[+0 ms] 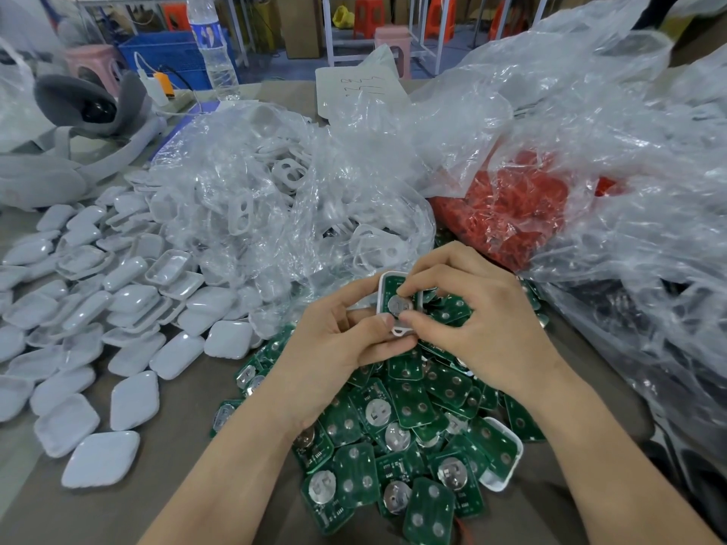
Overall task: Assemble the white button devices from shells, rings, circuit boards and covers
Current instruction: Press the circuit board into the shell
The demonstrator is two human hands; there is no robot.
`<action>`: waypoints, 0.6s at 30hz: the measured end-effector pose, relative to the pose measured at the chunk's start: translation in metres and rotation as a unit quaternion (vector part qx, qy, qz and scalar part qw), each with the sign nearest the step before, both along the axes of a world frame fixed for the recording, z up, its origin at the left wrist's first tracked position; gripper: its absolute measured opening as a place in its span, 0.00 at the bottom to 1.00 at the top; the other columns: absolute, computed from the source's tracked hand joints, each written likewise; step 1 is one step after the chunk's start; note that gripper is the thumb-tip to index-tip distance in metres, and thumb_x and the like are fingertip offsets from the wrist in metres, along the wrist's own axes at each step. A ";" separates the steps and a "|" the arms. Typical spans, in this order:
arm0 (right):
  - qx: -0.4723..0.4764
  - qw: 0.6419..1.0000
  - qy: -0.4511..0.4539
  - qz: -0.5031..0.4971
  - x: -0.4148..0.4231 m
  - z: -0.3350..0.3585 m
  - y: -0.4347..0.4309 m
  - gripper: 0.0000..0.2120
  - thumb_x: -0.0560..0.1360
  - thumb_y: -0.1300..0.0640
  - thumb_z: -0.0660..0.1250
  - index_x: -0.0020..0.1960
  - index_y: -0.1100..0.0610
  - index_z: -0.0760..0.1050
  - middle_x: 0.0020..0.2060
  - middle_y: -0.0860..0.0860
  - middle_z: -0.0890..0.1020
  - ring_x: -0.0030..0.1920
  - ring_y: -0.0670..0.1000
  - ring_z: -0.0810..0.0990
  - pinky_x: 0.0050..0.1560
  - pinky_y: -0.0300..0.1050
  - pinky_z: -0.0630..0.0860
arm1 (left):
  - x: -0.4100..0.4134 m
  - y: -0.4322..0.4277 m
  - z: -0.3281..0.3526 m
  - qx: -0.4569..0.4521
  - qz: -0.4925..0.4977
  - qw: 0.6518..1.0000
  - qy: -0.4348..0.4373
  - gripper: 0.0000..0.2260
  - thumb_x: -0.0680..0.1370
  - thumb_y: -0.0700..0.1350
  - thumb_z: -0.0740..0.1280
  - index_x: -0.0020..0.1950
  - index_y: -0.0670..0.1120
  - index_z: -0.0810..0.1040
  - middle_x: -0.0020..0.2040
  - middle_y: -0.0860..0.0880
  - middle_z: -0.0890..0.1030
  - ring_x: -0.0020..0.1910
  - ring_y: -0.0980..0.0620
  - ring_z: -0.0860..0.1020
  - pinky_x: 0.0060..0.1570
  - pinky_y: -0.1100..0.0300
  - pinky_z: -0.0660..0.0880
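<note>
- Left hand point(338, 348) grips a white shell point(381, 298) from below, just above the far edge of the circuit board pile point(413, 426).
- Right hand point(472, 316) pinches the green board point(391, 287) seated in that shell; the hands are together.
- White covers point(98, 308) lie left of the pile.
- Bagged red rings point(507, 206) lie beyond it.

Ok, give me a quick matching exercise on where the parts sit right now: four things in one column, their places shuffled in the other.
Things:
1. white covers
2. green circuit boards
3. red rings
4. white shell

Places:
A. inside a clear plastic bag, beyond the hands
B. gripped by the left hand and right hand
C. loose on the table, far left
D. heaped nearest the person, under the wrists

Pairs: 1-C, 2-D, 3-A, 4-B
</note>
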State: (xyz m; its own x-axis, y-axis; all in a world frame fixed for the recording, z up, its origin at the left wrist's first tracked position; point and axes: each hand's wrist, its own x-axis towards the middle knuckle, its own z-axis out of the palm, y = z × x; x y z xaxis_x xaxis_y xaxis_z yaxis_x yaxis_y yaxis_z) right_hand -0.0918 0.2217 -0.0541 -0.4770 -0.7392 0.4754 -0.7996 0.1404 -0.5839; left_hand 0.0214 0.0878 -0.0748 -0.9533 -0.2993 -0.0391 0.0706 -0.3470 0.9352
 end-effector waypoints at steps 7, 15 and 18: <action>0.007 0.996 -0.079 0.028 0.000 0.001 0.001 0.06 0.69 0.55 0.76 0.46 0.51 0.83 0.53 0.43 0.76 0.53 0.41 0.76 0.53 0.31 0.70 | -0.001 0.000 -0.002 -0.016 0.033 0.999 -0.013 0.13 0.72 0.44 0.68 0.56 0.44 0.77 0.42 0.41 0.84 0.42 0.47 0.85 0.43 0.59 0.81; -0.105 0.960 -0.258 -0.020 -0.005 0.010 0.000 0.10 0.74 0.63 0.70 0.49 0.49 0.79 0.44 0.45 0.83 0.45 0.43 0.82 0.47 0.33 0.77 | -0.002 0.001 0.001 -0.016 0.033 0.999 0.005 0.10 0.75 0.42 0.67 0.55 0.43 0.74 0.45 0.38 0.85 0.44 0.40 0.85 0.41 0.58 0.82; -0.071 0.977 -0.190 -0.072 -0.010 0.024 -0.011 0.10 0.76 0.60 0.67 0.48 0.45 0.80 0.42 0.39 0.83 0.44 0.37 0.80 0.46 0.26 0.73 | -0.001 0.001 0.000 -0.023 0.028 0.999 0.000 0.06 0.79 0.37 0.64 0.56 0.42 0.73 0.45 0.38 0.85 0.44 0.39 0.85 0.40 0.57 0.82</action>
State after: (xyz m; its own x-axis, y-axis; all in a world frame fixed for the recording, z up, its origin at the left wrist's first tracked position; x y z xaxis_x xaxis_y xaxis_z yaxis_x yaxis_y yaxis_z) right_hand -0.1019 0.2111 -0.0301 -0.7333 -0.5906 0.3368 -0.4996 0.1320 -0.8561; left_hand 0.0200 0.0886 -0.0752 -0.9349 -0.3541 -0.0247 0.0884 -0.2996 0.9500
